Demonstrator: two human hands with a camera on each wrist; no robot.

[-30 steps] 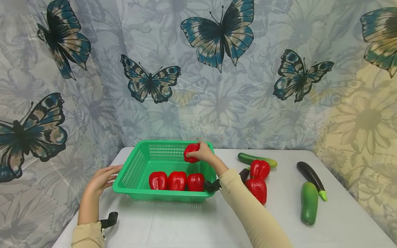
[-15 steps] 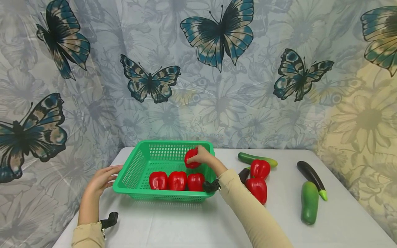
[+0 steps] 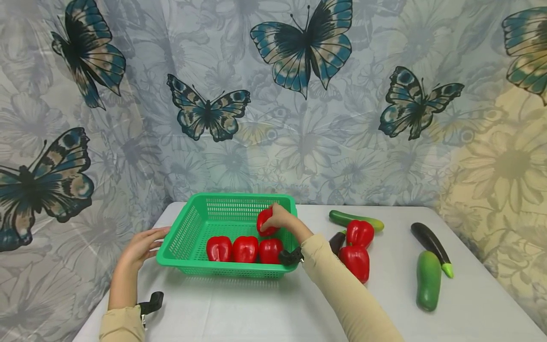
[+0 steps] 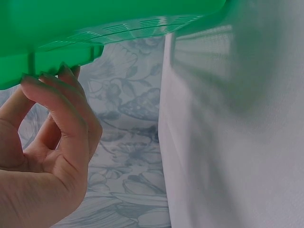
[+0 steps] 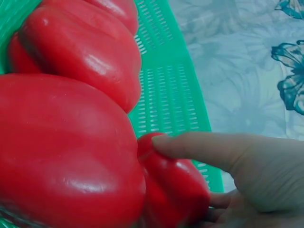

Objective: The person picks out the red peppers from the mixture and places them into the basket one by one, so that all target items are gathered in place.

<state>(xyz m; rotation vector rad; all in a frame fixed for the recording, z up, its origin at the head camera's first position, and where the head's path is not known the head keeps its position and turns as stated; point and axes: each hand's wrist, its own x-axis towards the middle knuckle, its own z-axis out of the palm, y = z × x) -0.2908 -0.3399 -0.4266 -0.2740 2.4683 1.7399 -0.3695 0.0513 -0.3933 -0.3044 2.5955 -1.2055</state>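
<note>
A green plastic basket (image 3: 205, 270) stands on the white table, with three red bell peppers (image 3: 245, 249) in a row along its front side. Inside its back right corner, my right hand (image 3: 284, 218) grips another red bell pepper (image 3: 266, 221). The right wrist view shows the thumb on top of that bell pepper (image 5: 173, 190), close beside a larger-looking pepper (image 5: 61, 147); the other fingers are mostly hidden. At the basket's left side my left hand (image 3: 138, 247) touches the rim (image 4: 52, 66) with its fingertips, the fingers loosely bent.
Right of the basket lie two red bell peppers (image 3: 355, 262), a cucumber (image 3: 355, 220) and a partly hidden eggplant (image 3: 337, 241). Farther right are another eggplant (image 3: 430, 241) and a thick green vegetable (image 3: 429, 280). A butterfly-patterned cloth (image 3: 307, 156) hangs behind the table.
My right hand has lowered the bell pepper a little into the basket's back right corner. The left hand stays at the rim.
</note>
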